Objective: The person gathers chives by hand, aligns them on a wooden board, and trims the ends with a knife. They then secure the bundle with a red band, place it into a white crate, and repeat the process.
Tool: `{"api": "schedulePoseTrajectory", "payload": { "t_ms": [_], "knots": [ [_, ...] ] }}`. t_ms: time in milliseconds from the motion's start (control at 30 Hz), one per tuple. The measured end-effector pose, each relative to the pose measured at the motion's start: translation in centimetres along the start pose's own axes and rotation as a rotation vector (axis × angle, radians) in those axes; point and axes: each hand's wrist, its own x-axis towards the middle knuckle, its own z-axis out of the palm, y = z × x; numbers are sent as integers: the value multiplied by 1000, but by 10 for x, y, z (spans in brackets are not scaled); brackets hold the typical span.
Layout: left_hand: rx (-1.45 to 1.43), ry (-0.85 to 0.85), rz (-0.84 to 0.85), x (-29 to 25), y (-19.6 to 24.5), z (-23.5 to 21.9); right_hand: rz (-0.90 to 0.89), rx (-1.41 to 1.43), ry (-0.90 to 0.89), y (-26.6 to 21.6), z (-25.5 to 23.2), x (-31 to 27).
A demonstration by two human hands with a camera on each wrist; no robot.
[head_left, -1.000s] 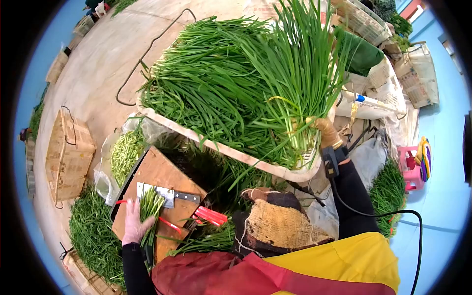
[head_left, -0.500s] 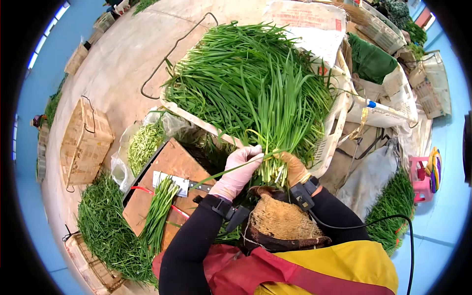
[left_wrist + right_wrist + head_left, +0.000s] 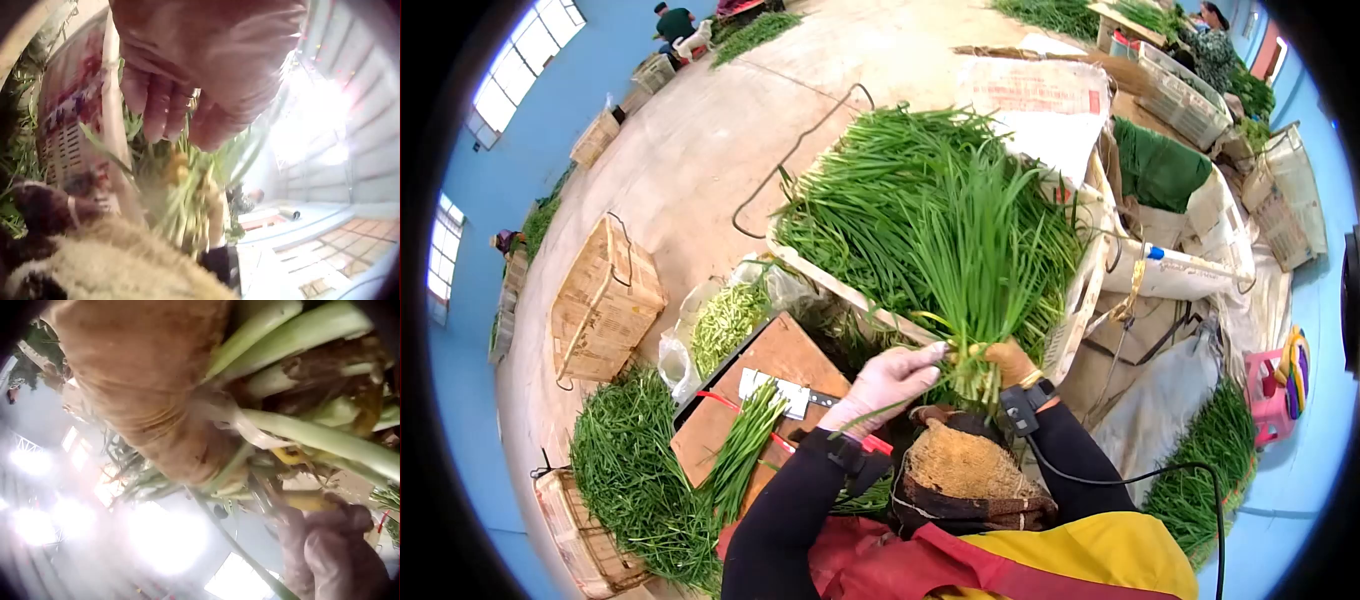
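My right hand [image 3: 1010, 362], in a tan glove, grips a bunch of Chinese chives [image 3: 982, 270] near its pale stem ends. The long leaves fan away over the crate. Beside the stems, my left hand [image 3: 892, 386] in a thin pale glove has thumb and fingers pinched together on a leaf. In the right wrist view, the left fingertips [image 3: 325, 540] meet at a yellowed leaf [image 3: 306, 501] next to the stems [image 3: 312, 434]. The left wrist view shows the left fingers [image 3: 156, 109] curled above the stems [image 3: 187, 209].
A white crate [image 3: 870, 309] piled with chives [image 3: 880, 195] stands ahead. At left, a cleaver [image 3: 792, 397] and a smaller bunch [image 3: 750, 435] lie on a wooden board [image 3: 810, 355], beside a bag of cuttings [image 3: 728, 322]. Red strips [image 3: 876, 444] lie nearby. A pink stool [image 3: 1272, 405] stands right.
My left hand left the small bunch on the board and came to the right hand's bunch. The right hand drew that bunch from the crate's right side toward me. The view tilted up.
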Motion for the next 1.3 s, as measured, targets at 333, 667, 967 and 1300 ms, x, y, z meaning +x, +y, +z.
{"api": "schedulePoseTrajectory", "payload": {
  "t_ms": [333,667,967,1300],
  "knots": [
    [-375,581,42,-60,59,-151,14,-562,-492,-90,33,-92],
    [-548,759,86,-156,104,-182,166,-896,-829,-69,101,-142],
    [-554,1078,137,-246,77,-172,315,-850,-860,-71,138,-165],
    [-813,933,153,-327,100,-152,377,-917,-858,-59,156,-187]
  ]
}}
